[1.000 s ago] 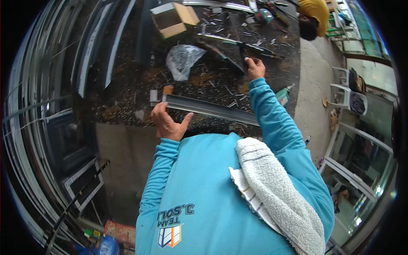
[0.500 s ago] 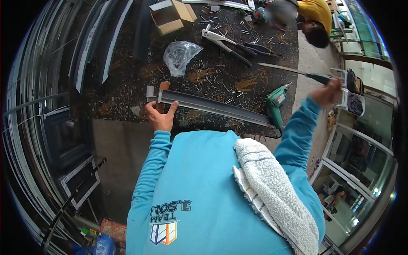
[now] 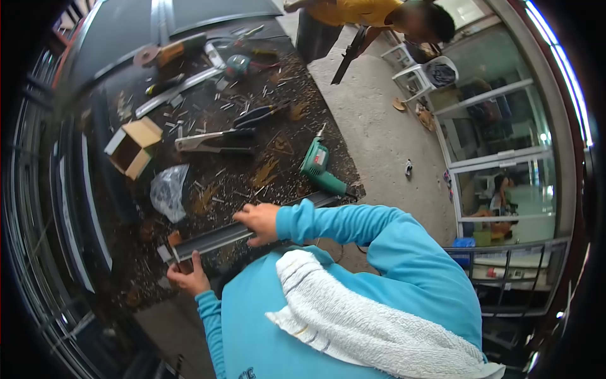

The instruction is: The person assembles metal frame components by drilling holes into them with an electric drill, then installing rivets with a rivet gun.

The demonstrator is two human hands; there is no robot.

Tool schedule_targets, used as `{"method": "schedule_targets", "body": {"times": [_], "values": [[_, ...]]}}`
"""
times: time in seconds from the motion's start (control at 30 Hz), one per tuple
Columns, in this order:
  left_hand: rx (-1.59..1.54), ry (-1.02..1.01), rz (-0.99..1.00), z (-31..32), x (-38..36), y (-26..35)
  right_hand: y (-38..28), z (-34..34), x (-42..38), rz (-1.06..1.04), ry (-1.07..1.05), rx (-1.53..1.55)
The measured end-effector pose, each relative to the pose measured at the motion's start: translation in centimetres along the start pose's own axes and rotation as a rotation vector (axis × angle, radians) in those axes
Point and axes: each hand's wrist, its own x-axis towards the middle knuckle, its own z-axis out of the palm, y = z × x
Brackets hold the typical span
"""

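A grey metal profile lies along the near edge of the dark worktable. At its left end my left hand grips it, thumb on top, beside a small brown block. A small whitish piece sits at that same end. Farther right along the bar, my right hand is closed over it, fingers on the far side and thumb on the near side. A green drill lies past the right hand, near the profile's far end. The long thin tool with a dark handle is out of sight.
On the table lie a plastic bag, an open cardboard box, a hand riveter, pliers, an angle grinder and scattered rivets. Beyond stands a person in a yellow shirt holding a dark strip.
My right hand has come down onto the profile; the long thin tool it held is no longer seen. The view has turned right. My left hand stays at the profile's end.
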Motion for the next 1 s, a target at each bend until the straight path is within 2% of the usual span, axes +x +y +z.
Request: {"method": "schedule_targets", "body": {"times": [0.07, 0.2, 0.3, 0.47, 0.67, 0.7, 0.77, 0.83, 0.9, 0.97, 1.0], "values": [[0.068, 0.011, 0.030, -0.1, 0.0, 0.0, -0.6, 0.2, 0.7, -0.009, -0.104, -0.084], [0.073, -0.007, -0.013, 0.0, 0.1, -0.4, -0.1, 1.3, 2.2, 0.002, -0.082, -0.219], [0.092, -0.028, -0.038, -0.4, -0.1, 0.6, 1.0, 3.2, 3.7, 0.012, -0.179, -0.157], [0.209, 0.023, 0.031, 0.2, 0.2, -0.4, 1.2, 4.8, 4.1, 0.004, -0.018, -0.122], [0.135, 0.049, 0.032, 0.3, 0.8, -1.8, 0.0, 5.0, 5.2, 0.040, -0.111, -0.101], [0.124, 0.094, 0.081, 0.5, 1.3, -2.8, -0.3, 5.3, 4.8, 0.011, 0.025, -0.086], [0.056, 0.111, 0.089, 0.6, 2.1, -3.8, -1.8, 3.8, 3.4, 0.028, 0.101, -0.028], [0.138, -0.035, 0.026, -0.4, 4.4, -5.9, -2.4, 3.2, 2.3, -0.038, 0.247, 0.086], [0.117, 0.109, 0.177, -0.3, 2.8, -4.7, -3.4, 1.4, 0.4, -0.134, 0.410, 0.143], [0.142, 0.094, 0.380, -0.2, 3.4, -3.5, -5.3, -1.7, -2.4, -0.188, 0.473, 0.240], [0.171, 0.047, 0.500, 0.0, 4.0, -2.7, -6.1, -2.7, -3.4, -0.241, 0.616, 0.303]]}}
